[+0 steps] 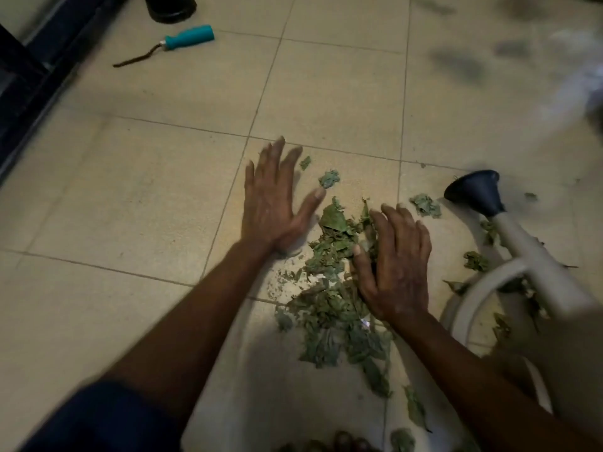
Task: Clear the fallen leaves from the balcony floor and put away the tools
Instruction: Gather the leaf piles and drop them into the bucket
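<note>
A heap of dry green leaves [329,308] lies on the beige tiled floor [146,197] in the middle of the view. My left hand [274,203] lies flat on the tile with its fingers spread, at the heap's left edge. On the right side of the heap my right hand [396,265] rests on the leaves with slightly bent fingers, holding nothing I can make out. Loose leaves [424,205] are scattered to the right and towards the bottom edge.
A white watering can [535,269] with a dark rose [473,190] lies at the right, leaves around it. A teal-handled hand tool [182,39] lies at the far left. A black pot base [169,6] stands at the top. Dark railing [29,76] runs along the left.
</note>
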{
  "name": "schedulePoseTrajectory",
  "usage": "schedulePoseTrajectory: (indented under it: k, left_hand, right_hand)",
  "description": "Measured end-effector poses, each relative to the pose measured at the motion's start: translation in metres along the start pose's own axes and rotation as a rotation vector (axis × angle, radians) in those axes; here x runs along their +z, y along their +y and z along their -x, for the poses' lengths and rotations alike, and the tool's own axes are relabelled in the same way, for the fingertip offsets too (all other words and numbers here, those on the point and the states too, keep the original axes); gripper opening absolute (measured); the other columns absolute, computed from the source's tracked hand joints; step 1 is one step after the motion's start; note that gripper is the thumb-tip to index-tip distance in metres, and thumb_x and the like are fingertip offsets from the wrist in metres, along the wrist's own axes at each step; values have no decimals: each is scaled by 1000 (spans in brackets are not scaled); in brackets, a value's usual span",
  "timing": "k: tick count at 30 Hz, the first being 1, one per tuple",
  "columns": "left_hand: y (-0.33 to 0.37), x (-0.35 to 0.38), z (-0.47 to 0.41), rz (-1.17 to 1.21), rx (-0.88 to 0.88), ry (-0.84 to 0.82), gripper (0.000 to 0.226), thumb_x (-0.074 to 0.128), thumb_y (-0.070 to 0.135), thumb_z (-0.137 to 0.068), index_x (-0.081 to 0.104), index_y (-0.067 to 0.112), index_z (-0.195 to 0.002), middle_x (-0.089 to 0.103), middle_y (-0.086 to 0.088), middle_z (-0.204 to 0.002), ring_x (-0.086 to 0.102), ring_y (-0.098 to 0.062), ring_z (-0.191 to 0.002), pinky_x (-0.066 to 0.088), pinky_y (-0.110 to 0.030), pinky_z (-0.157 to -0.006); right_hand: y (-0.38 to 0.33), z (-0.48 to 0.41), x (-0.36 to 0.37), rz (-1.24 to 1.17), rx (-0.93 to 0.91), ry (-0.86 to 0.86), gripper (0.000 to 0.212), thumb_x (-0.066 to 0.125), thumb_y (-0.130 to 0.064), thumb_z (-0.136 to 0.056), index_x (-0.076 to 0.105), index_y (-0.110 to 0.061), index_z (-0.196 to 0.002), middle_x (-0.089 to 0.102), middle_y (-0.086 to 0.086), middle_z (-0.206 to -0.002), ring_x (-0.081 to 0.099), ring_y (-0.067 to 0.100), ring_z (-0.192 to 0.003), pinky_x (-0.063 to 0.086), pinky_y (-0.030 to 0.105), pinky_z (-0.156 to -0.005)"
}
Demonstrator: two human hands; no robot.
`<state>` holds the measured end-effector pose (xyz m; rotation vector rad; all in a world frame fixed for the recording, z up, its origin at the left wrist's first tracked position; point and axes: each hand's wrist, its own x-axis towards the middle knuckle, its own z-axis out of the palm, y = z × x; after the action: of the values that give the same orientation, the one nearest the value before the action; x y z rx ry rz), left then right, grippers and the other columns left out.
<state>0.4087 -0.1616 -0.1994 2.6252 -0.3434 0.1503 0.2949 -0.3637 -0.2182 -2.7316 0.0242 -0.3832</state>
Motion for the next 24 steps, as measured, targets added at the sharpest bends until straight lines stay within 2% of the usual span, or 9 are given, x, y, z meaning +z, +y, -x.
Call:
schedulePoseTrajectory:
  k: [3, 6, 9, 13, 15, 17, 20, 22, 24]
  left_hand:
    - [-17, 3, -66, -61, 12, -194, 90, 25, 78, -97, 16, 22, -166, -2, -8, -175, -4, -27, -161, -2, -55, -129]
    - [-11, 18, -76, -155, 185, -376, 95, 11, 82, -95, 12, 19, -167, -1, -12, -175, -4, -29, -161, 4, -57, -129]
    - [13, 28, -31, -83, 285, -407, 89, 9, 77, -98, 16, 20, -166, 3, -9, -175, -2, -25, -161, 6, -52, -130]
    - [33, 17, 36, 157, 343, -429, 74, 22, 66, -103, 36, 22, -161, 20, -5, -173, 8, -19, -161, 7, -45, -131]
    - [30, 9, 54, 163, 310, -320, 73, 30, 68, -101, 44, 23, -156, 31, -4, -169, 17, -19, -159, 14, -50, -129]
    - [24, 2, 66, 54, 278, -262, 83, 31, 77, -95, 37, 24, -159, 23, -4, -172, 10, -20, -161, 8, -55, -128]
    - [19, 0, 73, -70, 316, -384, 106, 22, 92, -86, 11, 25, -167, 1, -4, -176, -9, -20, -161, -3, -60, -127]
    - [16, 1, 77, -93, 375, -450, 115, 18, 97, -82, 2, 22, -167, -3, -5, -176, -11, -20, -161, -4, -60, -127]
    - [12, 3, 84, -154, 437, -449, 120, 22, 99, -80, 4, 17, -167, 1, -6, -175, -5, -22, -162, -1, -57, -128]
  right_hand:
    - [2, -3, 4, 41, 155, -28, 67, 39, -52, -103, 34, -11, -156, 32, 15, -163, 21, 33, -155, 14, 56, -126]
    - [4, -3, 6, -47, 139, -67, 69, 40, -51, -104, 30, -11, -159, 29, 15, -165, 22, 31, -155, 19, 52, -126]
    - [3, -1, 6, -169, 96, -91, 61, 41, -44, -105, 32, -15, -158, 35, 12, -162, 27, 25, -152, 21, 46, -127]
    - [5, -4, -4, -449, 82, -35, 46, 47, -27, -104, 43, -19, -149, 48, 4, -147, 47, 21, -134, 42, 49, -112]
    - [9, -11, -7, -385, 37, -72, 49, 49, -31, -102, 44, -17, -149, 46, 4, -150, 43, 21, -138, 35, 52, -116]
    - [11, -15, -7, -269, -36, -219, 62, 45, -46, -101, 37, -17, -156, 33, 5, -163, 25, 21, -153, 16, 52, -126]
    - [11, -15, -12, -282, -171, -438, 84, 40, -65, -97, 22, -16, -163, 14, 4, -172, -1, 13, -159, 2, 46, -130]
    - [12, -10, -21, -280, -244, -505, 95, 42, -73, -94, 15, -15, -164, 8, 3, -173, -6, 10, -159, 0, 40, -130]
    - [15, -3, -25, -118, -340, -525, 103, 38, -81, -91, 14, -12, -164, 10, 5, -172, -2, 15, -159, 2, 40, -130]
